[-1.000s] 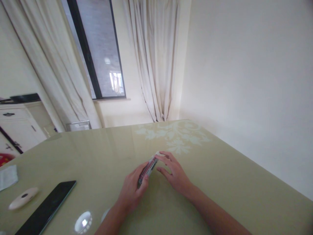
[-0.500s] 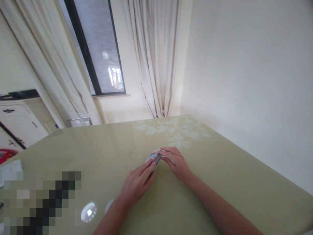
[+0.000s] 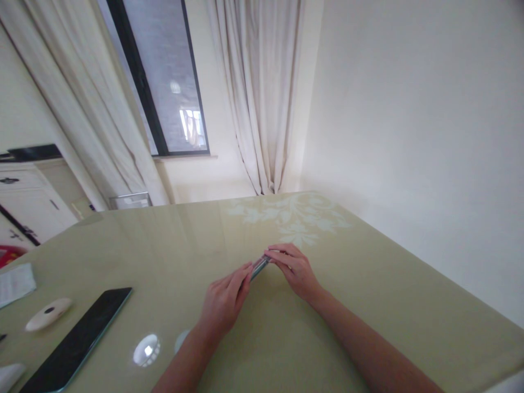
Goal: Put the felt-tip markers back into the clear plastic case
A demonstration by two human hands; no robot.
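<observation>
Near the middle of the table, a small flat stack (image 3: 261, 265) with a patterned top and a dark side spans the gap between my hands. It looks like a deck of cards, but most of it is covered by fingers. My left hand (image 3: 226, 297) is closed around its near left end. At the far right end, my right hand (image 3: 297, 271) grips it between thumb and bent fingers. Both hands are low over the greenish tabletop (image 3: 278, 338).
A black tablet (image 3: 79, 338) lies at the left. Beside it are a pale oval object (image 3: 49, 314) with a dark spot and a sheet of paper (image 3: 16, 284). A wall (image 3: 429, 164) runs along the table's right edge; a curtain (image 3: 266, 98) hangs behind it.
My left hand has shifted slightly left and its fingers have drawn together over the cards. Less of the patterned top shows. My right hand stays nearly in place.
</observation>
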